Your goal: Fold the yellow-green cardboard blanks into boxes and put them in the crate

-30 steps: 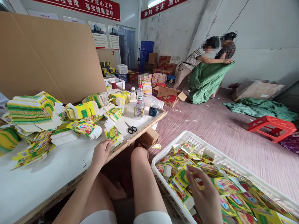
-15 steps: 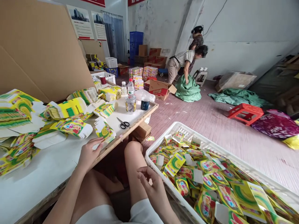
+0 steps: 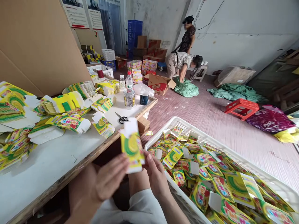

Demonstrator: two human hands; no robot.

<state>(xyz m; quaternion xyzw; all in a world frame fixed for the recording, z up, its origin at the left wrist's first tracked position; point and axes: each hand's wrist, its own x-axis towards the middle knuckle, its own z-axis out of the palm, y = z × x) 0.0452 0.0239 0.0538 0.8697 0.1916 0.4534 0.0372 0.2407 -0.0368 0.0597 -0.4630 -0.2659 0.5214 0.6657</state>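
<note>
A flat yellow-and-green carton blank point(image 3: 132, 146) is held upright over my lap, pinched from both sides. My left hand point(image 3: 109, 179) grips its lower left edge and my right hand point(image 3: 155, 175) grips its lower right edge. To my left, the white table point(image 3: 53, 158) carries stacks of the same flat cartons point(image 3: 66, 122), with a small pile point(image 3: 103, 126) near its front edge. At my right, a white plastic crate point(image 3: 187, 127) holds several folded cartons.
Scissors point(image 3: 121, 118), a jar point(image 3: 129, 99), bottles and a dark cup point(image 3: 144, 99) stand at the table's far end. A big cardboard sheet point(image 3: 39, 43) leans behind. Two people bend over green cloth point(image 3: 185, 88) far back. A red stool point(image 3: 241, 108) is on the floor.
My left hand lifted a carton blank off the table's pile and brought it over my lap. My right hand, which left the crate a second ago, rose to grip it too.
</note>
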